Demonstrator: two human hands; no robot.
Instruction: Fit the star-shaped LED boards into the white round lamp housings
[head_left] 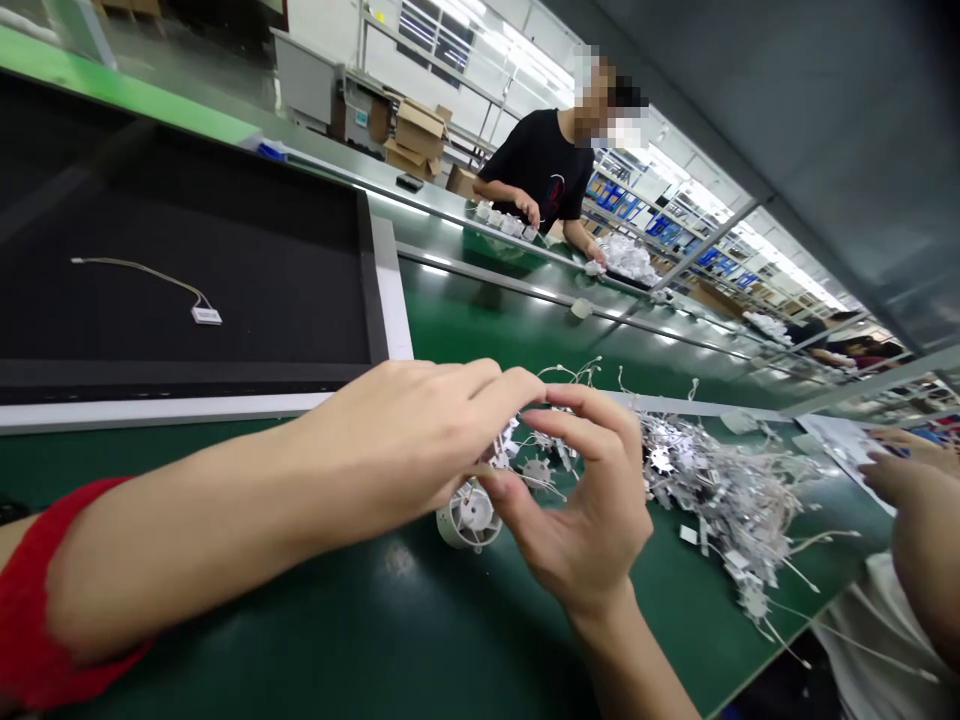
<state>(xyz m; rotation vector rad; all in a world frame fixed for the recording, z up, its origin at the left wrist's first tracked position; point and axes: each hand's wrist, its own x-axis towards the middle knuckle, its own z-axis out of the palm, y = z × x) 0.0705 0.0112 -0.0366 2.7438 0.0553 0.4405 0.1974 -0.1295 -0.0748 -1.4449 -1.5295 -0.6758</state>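
My left hand point(442, 425) reaches in from the left, its fingers bent over and its back covering most of what they grip. My right hand point(592, 500) is curved opposite it, thumb and fingertips meeting my left fingers. Whatever they hold between them is mostly hidden; thin pale wires show near my right thumb. Just below the fingers is a small white round fan point(472, 515) with blades inside a ring-shaped housing. Behind and right of my right hand lies a heap of silvery, star-shaped parts with white wires point(720, 490) on the green tabletop point(420, 620).
A black-lined tray point(379, 300) at left holds one small white block with a wire point(206, 315). Across the bench a person in a black shirt point(536, 160) handles white parts. Another person's hand point(915, 460) is at the right edge. A grey shelf point(825, 130) overhangs the upper right.
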